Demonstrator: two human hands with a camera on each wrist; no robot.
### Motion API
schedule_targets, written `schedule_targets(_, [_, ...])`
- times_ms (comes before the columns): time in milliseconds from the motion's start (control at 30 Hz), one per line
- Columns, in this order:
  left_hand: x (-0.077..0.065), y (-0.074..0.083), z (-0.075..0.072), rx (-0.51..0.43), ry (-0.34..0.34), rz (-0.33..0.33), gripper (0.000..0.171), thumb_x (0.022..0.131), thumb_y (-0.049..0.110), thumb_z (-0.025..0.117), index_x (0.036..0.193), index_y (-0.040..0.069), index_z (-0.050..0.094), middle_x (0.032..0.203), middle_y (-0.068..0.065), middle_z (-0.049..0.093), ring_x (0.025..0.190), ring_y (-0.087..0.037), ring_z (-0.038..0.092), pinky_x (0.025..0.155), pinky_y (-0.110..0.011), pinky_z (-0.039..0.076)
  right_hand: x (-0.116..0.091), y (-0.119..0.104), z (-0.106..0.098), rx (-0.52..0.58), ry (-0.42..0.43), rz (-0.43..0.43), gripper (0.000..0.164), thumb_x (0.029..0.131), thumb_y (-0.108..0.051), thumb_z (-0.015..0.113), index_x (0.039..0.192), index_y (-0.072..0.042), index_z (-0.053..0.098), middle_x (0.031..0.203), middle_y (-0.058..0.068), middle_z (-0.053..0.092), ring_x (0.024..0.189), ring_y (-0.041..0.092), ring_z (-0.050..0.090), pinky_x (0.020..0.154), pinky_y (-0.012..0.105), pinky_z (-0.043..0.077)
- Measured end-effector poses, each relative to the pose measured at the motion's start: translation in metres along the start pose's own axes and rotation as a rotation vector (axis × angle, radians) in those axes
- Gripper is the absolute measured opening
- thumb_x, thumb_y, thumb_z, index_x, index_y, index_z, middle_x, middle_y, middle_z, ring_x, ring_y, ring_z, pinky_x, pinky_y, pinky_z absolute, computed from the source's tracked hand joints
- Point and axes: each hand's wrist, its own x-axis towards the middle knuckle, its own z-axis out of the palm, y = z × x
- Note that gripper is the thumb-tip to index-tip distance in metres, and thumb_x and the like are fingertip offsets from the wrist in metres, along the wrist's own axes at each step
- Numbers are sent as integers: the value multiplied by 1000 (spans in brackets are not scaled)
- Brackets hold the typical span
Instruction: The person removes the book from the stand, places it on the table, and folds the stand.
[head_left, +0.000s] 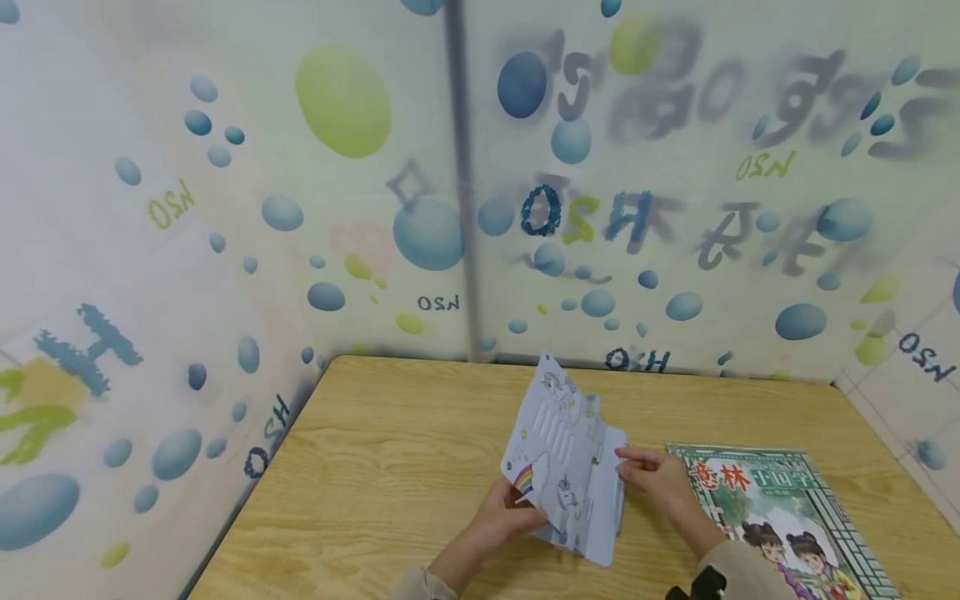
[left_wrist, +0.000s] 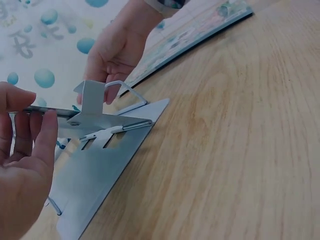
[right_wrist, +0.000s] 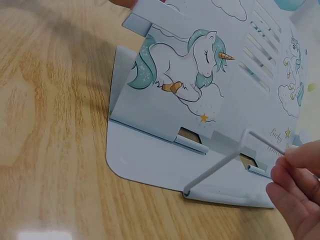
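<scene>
A white metal book stand [head_left: 558, 467] printed with unicorns, clouds and a rainbow is partly unfolded, its panel tilted up from a flat base plate [right_wrist: 145, 157]. My left hand [head_left: 498, 521] grips the lower left edge of the panel, with the thumb on the printed face. On the other side, my right hand [right_wrist: 300, 185] pinches the bent white wire page holder [right_wrist: 215, 170] that rises from the base's front lip. From the left wrist view, the plain underside and a metal support bar [left_wrist: 135, 126] show. Slots [right_wrist: 190, 135] run along the fold.
An illustrated magazine [head_left: 787, 517] with a green border lies on the wooden table [head_left: 360, 467], to the right of the stand and partly behind my right forearm. A curtain [head_left: 427, 233] with blue and green dots hangs behind the table's far edge.
</scene>
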Motion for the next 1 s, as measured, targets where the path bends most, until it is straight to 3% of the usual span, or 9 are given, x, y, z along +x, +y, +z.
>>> schedule_targets(133, [-1, -3, 2, -11, -24, -29, 52, 75, -11, 58, 124, -6, 43, 102, -7, 57, 90, -16, 57, 74, -26, 49, 4, 0, 0, -52, -2, -14, 31, 81, 0, 66, 111, 7, 62, 86, 7, 65, 76, 10, 60, 68, 27, 52])
schedule_targets(433, [0, -3, 7, -13, -6, -30, 52, 78, -8, 61, 126, -5, 42, 105, -11, 55, 93, -19, 56, 81, -32, 49, 10, -4, -2, -106, -40, -37, 30, 82, -1, 64, 111, 7, 61, 87, 7, 63, 79, 13, 59, 70, 29, 53])
schedule_targets(667, [1, 0, 10, -12, -78, -22, 52, 81, -4, 61, 130, -4, 42, 111, -11, 56, 99, -19, 56, 84, -30, 48, 17, -5, -6, -184, -68, -112, 28, 81, -2, 67, 107, 7, 64, 86, 8, 65, 76, 13, 57, 64, 24, 51])
schedule_targets(1000, [6, -5, 19, -16, -185, -3, 50, 80, -8, 59, 126, -10, 42, 115, -16, 57, 97, -17, 56, 79, -26, 47, 22, -9, -8, -200, -131, -132, 27, 82, -2, 66, 108, 7, 64, 90, 13, 66, 76, 14, 57, 64, 25, 51])
